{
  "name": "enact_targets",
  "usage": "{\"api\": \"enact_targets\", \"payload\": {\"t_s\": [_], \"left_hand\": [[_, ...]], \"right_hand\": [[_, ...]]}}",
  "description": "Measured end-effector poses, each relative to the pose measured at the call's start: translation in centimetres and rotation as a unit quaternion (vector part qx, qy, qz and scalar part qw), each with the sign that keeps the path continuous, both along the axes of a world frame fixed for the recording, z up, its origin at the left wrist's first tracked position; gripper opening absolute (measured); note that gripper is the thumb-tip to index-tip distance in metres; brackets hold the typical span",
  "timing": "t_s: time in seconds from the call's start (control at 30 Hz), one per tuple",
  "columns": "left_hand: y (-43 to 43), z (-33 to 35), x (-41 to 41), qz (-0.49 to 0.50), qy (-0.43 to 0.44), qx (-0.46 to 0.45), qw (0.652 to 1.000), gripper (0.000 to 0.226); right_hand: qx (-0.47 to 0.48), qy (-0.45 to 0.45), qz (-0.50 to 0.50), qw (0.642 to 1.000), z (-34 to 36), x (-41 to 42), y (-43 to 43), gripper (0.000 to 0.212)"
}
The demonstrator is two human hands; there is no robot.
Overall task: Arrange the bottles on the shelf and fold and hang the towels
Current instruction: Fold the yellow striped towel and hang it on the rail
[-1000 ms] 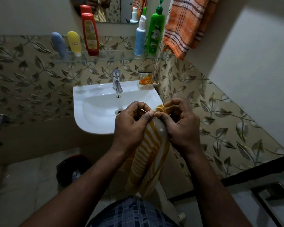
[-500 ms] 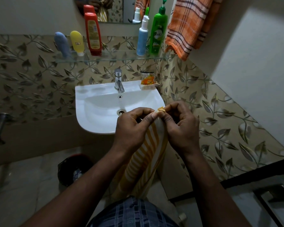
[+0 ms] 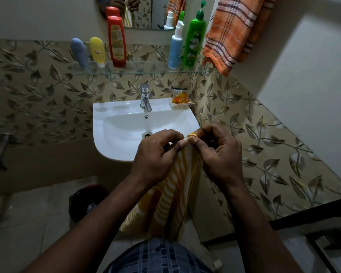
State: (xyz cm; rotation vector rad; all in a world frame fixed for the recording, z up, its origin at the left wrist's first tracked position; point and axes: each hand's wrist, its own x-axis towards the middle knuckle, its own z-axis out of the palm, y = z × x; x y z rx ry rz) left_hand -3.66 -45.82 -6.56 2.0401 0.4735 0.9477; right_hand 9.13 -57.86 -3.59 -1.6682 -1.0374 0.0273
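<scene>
**Both hands pinch the top of a yellow striped towel in front of the sink**

The left hand and the right hand meet fingertip to fingertip, each clenched on the top edge of the yellow-and-white striped towel. A small bunched corner of the cloth pokes up between the thumbs, and the rest hangs straight down between the forearms toward the person's checked garment at the bottom edge of the view.

The hands are held over the front right rim of the white sink. At the sink's back edge stands the tap, and on its back right corner lies an orange sachet.

Above, a glass shelf runs along the leaf-patterned wall. Toward its left end stand a grey-blue tube, a yellow tube and a red bottle, side by side. Toward its right end stand a blue bottle with a white pump and, just beside it, a green pump bottle. Past the shelf's right end an orange checked towel hangs on the wall. A mirror above the shelf reflects the bottles and hands.

On the floor left of the arms sits a dark bin.
</scene>
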Motion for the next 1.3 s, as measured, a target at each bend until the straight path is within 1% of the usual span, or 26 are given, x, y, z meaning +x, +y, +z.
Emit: {"api": "enact_targets", "payload": {"t_s": [0.07, 0.2, 0.27, 0.33, 0.37, 0.47, 0.53, 0.6, 0.73, 0.87, 0.97, 1.07, 1.17, 1.23, 1.3], "left_hand": [[-0.2, 0.2, 0.1, -0.015, -0.011, -0.021, 1.000, 0.005], [-0.5, 0.3, 0.1, -0.021, -0.033, -0.065, 0.997, 0.008], [-0.3, 0.3, -0.1, -0.020, -0.029, -0.087, 0.996, 0.010], [-0.1, 0.3, -0.2, -0.028, -0.026, -0.114, 0.993, 0.010], [0.0, 0.4, -0.2, -0.035, -0.027, -0.126, 0.991, 0.010], [0.1, 0.5, -0.4, -0.046, -0.027, -0.138, 0.989, 0.011], [0.2, 0.5, -0.5, -0.046, -0.025, -0.140, 0.989, 0.011], [0.1, 0.5, -0.5, -0.055, -0.026, -0.147, 0.987, 0.010], [-0.4, 0.1, -0.5, -0.049, -0.009, -0.105, 0.993, 0.015], [-0.7, -0.4, -0.6, 0.006, -0.018, -0.096, 0.995, 0.010], [-0.9, -0.6, -0.7, 0.005, -0.014, -0.108, 0.994, 0.007], [-1.0, -0.5, -0.7, -0.013, -0.037, -0.145, 0.989, 0.011], [-0.6, -0.5, -0.7, -0.037, -0.052, -0.198, 0.978, 0.010], [-0.4, -0.6, -0.6, -0.070, -0.051, -0.242, 0.966, 0.008], [-0.5, -0.7, -0.7, -0.097, -0.049, -0.293, 0.950, 0.012]], "right_hand": [[0.000, -0.004, 0.001, 1.000, 0.1, -0.1, 0.0, 0.012], [0.010, 0.007, -0.006, 1.000, 0.2, -0.4, 0.3, 0.017], [0.016, 0.044, -0.002, 0.999, 0.1, -0.3, 0.4, 0.024], [0.014, 0.108, 0.013, 0.994, -0.1, -0.1, 0.5, 0.035], [0.013, 0.138, 0.022, 0.990, -0.1, 0.0, 0.5, 0.034], [0.000, 0.216, 0.053, 0.975, 0.1, 0.4, 0.6, 0.016], [-0.014, 0.233, 0.070, 0.970, 0.0, 0.5, 0.6, 0.009], [-0.016, 0.210, 0.075, 0.975, -0.1, 0.4, 0.6, 0.008], [-0.034, 0.154, 0.034, 0.987, -0.2, 0.2, 0.6, 0.007], [-0.036, 0.137, -0.004, 0.990, -0.3, 0.1, 0.6, 0.012], [-0.030, 0.130, -0.014, 0.991, -0.2, 0.2, 0.7, 0.012], [-0.022, 0.123, -0.021, 0.992, -0.4, 0.2, 0.8, 0.011], [-0.005, 0.114, -0.043, 0.993, -0.5, 0.4, 0.8, 0.022], [0.007, 0.107, -0.047, 0.993, -0.4, 0.4, 0.8, 0.024], [0.017, 0.100, -0.042, 0.994, -0.3, 0.2, 0.9, 0.021]]}}
